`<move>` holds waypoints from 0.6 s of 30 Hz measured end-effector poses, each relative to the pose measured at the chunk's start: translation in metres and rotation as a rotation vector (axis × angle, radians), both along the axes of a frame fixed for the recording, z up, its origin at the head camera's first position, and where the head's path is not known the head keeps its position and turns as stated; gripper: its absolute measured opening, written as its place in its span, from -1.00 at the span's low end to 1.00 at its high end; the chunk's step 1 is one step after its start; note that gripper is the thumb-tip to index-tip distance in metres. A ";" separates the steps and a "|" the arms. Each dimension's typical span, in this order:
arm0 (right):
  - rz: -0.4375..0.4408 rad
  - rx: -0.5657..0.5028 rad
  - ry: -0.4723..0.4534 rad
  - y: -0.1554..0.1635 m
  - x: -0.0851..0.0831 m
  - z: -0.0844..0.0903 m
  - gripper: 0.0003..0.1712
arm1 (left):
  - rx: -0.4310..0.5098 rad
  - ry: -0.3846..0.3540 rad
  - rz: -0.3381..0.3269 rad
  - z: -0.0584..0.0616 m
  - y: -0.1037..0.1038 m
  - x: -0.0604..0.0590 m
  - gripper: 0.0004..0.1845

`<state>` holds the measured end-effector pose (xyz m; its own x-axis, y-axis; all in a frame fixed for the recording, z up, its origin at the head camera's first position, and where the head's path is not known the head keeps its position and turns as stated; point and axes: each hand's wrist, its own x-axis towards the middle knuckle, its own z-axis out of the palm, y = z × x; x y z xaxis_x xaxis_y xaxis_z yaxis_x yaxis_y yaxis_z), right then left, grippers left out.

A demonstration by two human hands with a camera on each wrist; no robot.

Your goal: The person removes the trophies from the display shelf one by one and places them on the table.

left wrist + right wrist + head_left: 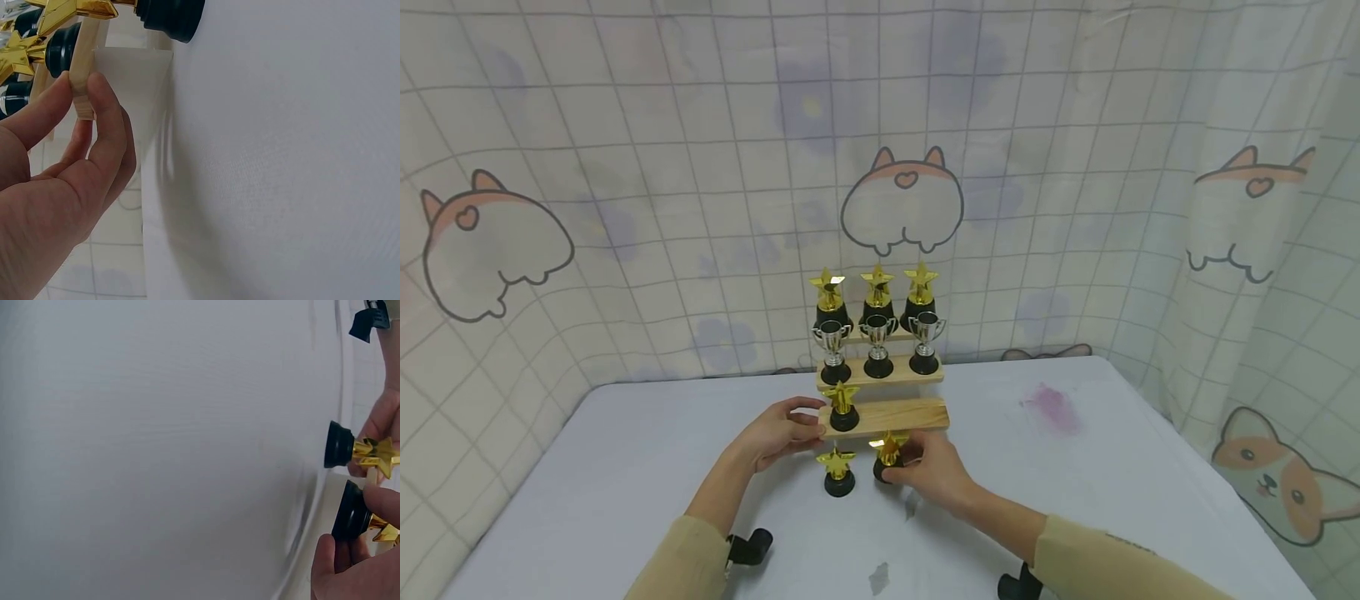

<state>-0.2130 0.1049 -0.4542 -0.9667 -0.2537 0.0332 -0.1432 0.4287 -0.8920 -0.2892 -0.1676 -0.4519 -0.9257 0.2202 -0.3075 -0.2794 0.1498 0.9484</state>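
Note:
My left hand [784, 432] pinches the left end of the lowest wooden shelf [898, 415], thumb on top and fingers beneath, as the left wrist view shows. On that shelf, beside the thumb, stands a gold star trophy [843, 410] with a black base. My right hand [936, 472] grips a second gold star trophy [888, 451] by its black base, just in front of the shelf. In the right wrist view this base [352, 514] is tilted between thumb and fingers. Another star trophy [838, 475] stands upright on the table, between the two hands.
Behind, the middle shelf [887, 382] bears a row of silver cup trophies [877, 342]. Larger gold star trophies [878, 292] line the top shelf at the back. A white cloth covers the table [625, 483]; a patterned curtain [715, 208] hangs behind and at the sides.

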 end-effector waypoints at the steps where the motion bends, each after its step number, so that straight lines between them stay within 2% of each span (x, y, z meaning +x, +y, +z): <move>1: -0.002 0.007 0.004 0.000 0.000 -0.002 -0.59 | 0.003 -0.002 -0.001 0.000 0.000 0.000 -0.46; 9: -0.037 0.069 -0.009 -0.002 -0.004 -0.014 -0.61 | 0.015 -0.014 -0.011 0.004 0.000 0.002 -0.44; 18: -0.030 0.125 0.022 -0.006 -0.008 -0.021 -0.61 | 0.017 -0.014 -0.006 0.005 0.000 0.003 -0.44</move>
<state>-0.2207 0.0985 -0.4751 -0.9732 -0.2284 0.0250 -0.1481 0.5403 -0.8283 -0.2864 -0.1678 -0.4467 -0.9202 0.2306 -0.3165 -0.2916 0.1356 0.9469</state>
